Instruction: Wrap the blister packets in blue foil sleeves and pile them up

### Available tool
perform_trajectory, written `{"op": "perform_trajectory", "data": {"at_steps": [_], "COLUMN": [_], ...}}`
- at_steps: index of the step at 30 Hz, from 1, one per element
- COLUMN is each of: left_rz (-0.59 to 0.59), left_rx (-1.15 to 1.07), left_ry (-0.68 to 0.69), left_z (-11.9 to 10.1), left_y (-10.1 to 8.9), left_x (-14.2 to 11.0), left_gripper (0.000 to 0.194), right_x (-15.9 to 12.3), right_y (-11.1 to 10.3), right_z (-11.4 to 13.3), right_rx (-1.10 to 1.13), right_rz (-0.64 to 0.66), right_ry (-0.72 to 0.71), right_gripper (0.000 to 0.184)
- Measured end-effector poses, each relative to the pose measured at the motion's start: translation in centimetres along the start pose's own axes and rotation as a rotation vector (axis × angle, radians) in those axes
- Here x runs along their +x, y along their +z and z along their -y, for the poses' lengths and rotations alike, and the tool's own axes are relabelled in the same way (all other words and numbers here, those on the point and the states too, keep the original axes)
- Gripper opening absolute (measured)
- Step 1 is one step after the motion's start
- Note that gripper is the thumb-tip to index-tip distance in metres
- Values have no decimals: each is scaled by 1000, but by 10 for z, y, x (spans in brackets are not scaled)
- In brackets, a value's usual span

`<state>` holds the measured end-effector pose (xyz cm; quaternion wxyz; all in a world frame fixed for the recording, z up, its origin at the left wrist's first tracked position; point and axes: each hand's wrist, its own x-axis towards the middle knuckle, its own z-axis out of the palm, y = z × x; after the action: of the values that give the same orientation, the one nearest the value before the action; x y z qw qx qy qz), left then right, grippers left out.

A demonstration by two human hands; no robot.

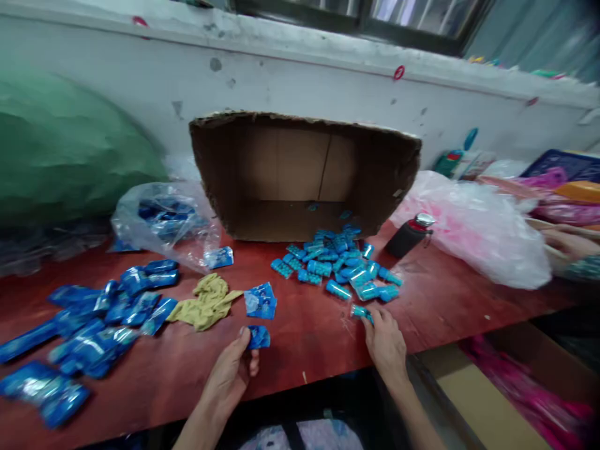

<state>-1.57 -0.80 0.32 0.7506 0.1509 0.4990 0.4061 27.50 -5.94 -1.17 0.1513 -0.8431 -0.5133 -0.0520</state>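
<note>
Tube (360, 312), small and blue-green, at the front part of the red tabletop (319, 350), just nearer to the body than the loose pile (323, 265) of similar pieces. Pinched at the right end between the fingertips of the right hand (387, 344); left end free, directed toward the left hand (227, 375). Long axis mainly crosswise, free end slightly farther from the body. Contact with the tabletop: cannot tell.

Left hand closed on a small blue packet (259, 337), thumb against the left edge, other fingers curled beneath. Opposite edge projecting to the right, toward the tube. Packet mouth open or sealed: cannot tell.

Governing relation: packet to the left of the tube and slightly nearer to the body, well apart, with red surface showing between. Exposed ends of both facing inward, roughly toward each other.

Right hand nearer to the loose pile. Left hand nearer to the flat blue wrapper (260, 300), just beyond the packet, and to the yellow cloth (204, 303), left of that wrapper. Blue packs (98, 312) farther left.

Cardboard box (300, 222) behind the loose pile, mouth toward the body. Dark bottle (405, 237) upright, right of the pile. Another person's hand (565, 244) near the right edge, well apart.
</note>
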Motion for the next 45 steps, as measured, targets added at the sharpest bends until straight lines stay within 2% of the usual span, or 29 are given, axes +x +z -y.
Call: {"op": "perform_trajectory", "data": {"at_steps": [2,4,8,12,15,18,22,28,35,41,45], "left_rz": [-37,-83,-136,-173,-182,-173,-167,-186,-87,-62,-70], "left_rx": [-24,-36,-59,-68,-87,-109,-129,-126,-57,-17,-18], "left_ry": [-30,-60,-76,-34,-7,-17,-12,49,138,222,275], "left_z": [0,-1,-3,-1,1,0,-2,1,-4,-12,-13], "left_y": [1,1,1,-1,1,8,13,8,3,-3,-5], "left_x": [-2,-4,-7,-7,-8,-11,-13,-9,-9,-9,-10], "left_gripper": [24,20,25,25,23,23,22,24,28,30,30], "right_x": [-7,-13,-15,-18,-30,-42,-49,-53,-55,-54,-54], "right_y": [10,15,14,3,-7,-13,-12,-6,-3,1,1], "right_z": [14,39,86,113,128,140,147,149,145,144,148], "right_rx": [116,255,493,824,1064,1160,1185,1225,1282,1293,1324], "right_rz": [36,59,183,363,387,375,309,332,296,390,483], "right_ry": [-62,-118,-176,-68,21,25,-26,-18,-148,-117,-32], "right_gripper": [25,27,24,17,19,20,19,17,14,15,20]}}
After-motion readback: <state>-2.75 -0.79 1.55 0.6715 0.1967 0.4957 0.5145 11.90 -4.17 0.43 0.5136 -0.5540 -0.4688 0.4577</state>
